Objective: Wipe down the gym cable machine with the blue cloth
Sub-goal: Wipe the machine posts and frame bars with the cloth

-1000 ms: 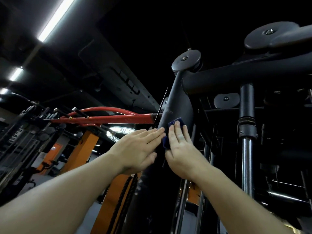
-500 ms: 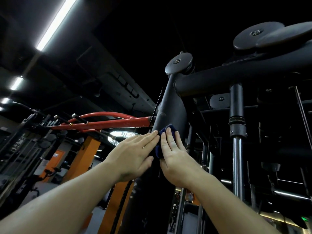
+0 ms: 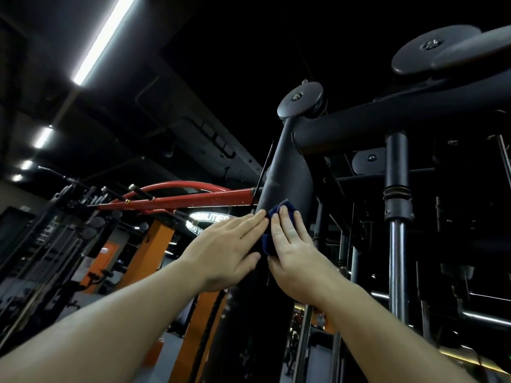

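The cable machine's dark upright post [image 3: 287, 175] rises through the middle of the view to a round pulley [image 3: 300, 99] and a thick crossbar [image 3: 387, 120]. My right hand [image 3: 296, 252] presses the blue cloth [image 3: 276, 214] flat against the post, fingers extended over it. Only the cloth's upper corner and left edge show. My left hand [image 3: 229, 250] lies flat on the post's left side, fingers straight, fingertips touching the cloth's edge.
A red bar [image 3: 179, 201] runs left from the post. A chrome guide rod with a black collar [image 3: 398, 205] stands to the right. Orange frame columns [image 3: 149, 252] and other racks [image 3: 55, 230] fill the lower left. Ceiling light strips [image 3: 102, 40] glow above.
Both hands and the cloth have stayed together on the post, with the cloth sliding slightly along it. The view has shifted, so the post sits a little further left in the frame.
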Motion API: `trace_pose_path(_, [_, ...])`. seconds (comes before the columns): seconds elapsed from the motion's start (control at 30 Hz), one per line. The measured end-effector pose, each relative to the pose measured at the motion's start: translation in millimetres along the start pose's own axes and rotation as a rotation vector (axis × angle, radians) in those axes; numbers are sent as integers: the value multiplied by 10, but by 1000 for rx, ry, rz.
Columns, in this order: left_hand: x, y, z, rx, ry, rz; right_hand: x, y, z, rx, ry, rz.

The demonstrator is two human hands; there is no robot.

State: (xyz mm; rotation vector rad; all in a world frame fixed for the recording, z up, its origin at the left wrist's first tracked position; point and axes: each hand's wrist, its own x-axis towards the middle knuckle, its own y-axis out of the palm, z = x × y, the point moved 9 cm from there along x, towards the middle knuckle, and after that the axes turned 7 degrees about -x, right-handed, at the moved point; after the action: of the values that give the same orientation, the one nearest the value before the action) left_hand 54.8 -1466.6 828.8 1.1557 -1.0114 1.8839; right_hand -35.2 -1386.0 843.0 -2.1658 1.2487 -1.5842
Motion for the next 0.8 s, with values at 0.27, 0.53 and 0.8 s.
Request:
trace_pose_path(0.27, [-3, 74, 71, -52, 52, -79, 35, 32, -27, -32, -4, 2])
trace_pose_path(0.53, [123, 240, 286, -63, 308, -150, 262, -111, -45, -79, 41, -77])
trace_pose_path(0.8, [193, 412, 437, -256, 458, -329, 245, -111, -54, -85, 74, -185])
